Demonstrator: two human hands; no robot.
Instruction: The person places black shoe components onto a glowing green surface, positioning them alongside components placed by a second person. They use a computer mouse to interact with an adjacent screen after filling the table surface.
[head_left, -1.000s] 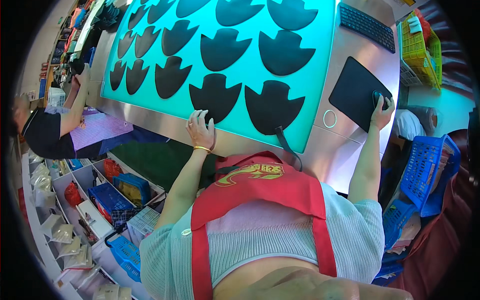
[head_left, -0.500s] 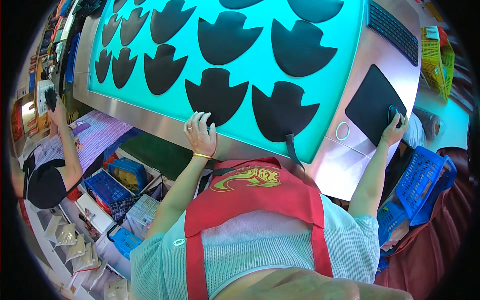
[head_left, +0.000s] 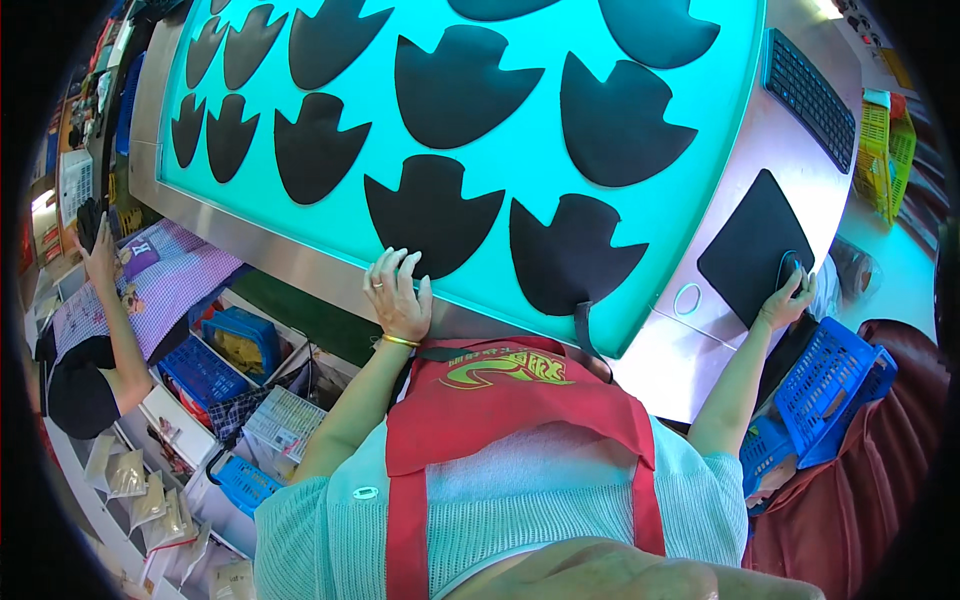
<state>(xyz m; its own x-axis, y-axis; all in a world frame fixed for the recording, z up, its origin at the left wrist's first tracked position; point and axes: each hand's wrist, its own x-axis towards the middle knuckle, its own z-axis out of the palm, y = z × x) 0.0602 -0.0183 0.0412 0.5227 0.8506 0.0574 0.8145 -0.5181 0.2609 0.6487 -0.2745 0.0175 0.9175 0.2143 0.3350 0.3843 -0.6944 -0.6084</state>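
Note:
My left hand [head_left: 402, 300] lies palm down on the near metal rim, fingers stretched out. Its fingertips reach the lower edge of a black flat cut piece [head_left: 432, 220] with a notched top. To the right lies another such black piece [head_left: 578, 258], a dark strap [head_left: 583, 325] hanging near it over the table's edge. My right hand [head_left: 786, 299] is closed over a dark computer mouse [head_left: 790, 264], which its fingers partly hide. The mouse rests on a black mouse pad [head_left: 745, 240].
Several more black pieces lie in rows on the glowing turquoise tabletop [head_left: 660, 215]. A black keyboard [head_left: 811, 98] sits on the metal side panel, near a white ring [head_left: 688, 299]. Blue baskets [head_left: 825, 385] stand at right. At far left, another person's arm [head_left: 122, 325] holds something dark.
The whole view has shifted slightly, so the table appears a little lower. My left hand stays at the near rim and my right hand stays on the mouse.

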